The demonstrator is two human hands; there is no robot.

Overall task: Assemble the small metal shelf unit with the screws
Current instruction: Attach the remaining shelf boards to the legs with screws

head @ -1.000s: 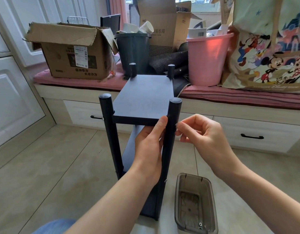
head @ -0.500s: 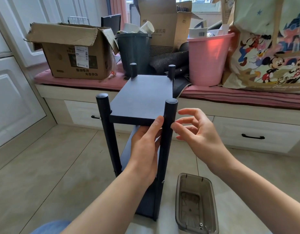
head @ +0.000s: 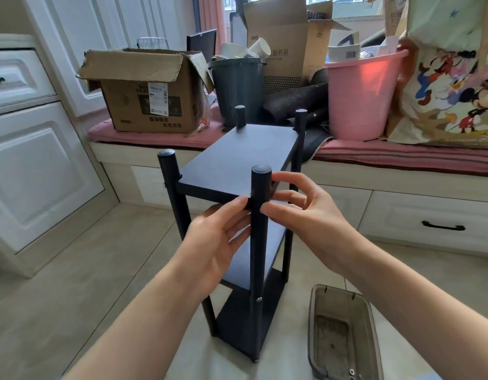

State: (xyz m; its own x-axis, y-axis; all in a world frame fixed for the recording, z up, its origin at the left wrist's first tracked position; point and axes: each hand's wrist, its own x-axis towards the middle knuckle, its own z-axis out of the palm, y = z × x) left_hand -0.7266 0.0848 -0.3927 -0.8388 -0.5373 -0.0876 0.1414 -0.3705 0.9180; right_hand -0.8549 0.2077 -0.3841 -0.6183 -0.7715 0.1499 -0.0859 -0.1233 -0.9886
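step looks like seating a screw at the near-right post (head: 260,187) where the top shelf panel (head: 237,157) meets it. left hand (head: 218,239) has fingers curled under the panel's front edge, fingertips by the joint; right hand (head: 300,212) has thumb and fingers pinched at the post from the other side. can't tell whether a screw is between them. advice: keep the panel pushed up square to the post, start the thread by feet before tightening.

shelf unit (head: 237,242): matte black, four round posts, three tiers, upright on the floor between the forearms. one screw head (head: 259,298) shows lower on the post. clear plastic box (head: 344,335) under the right forearm holds a few screws (head: 352,373).
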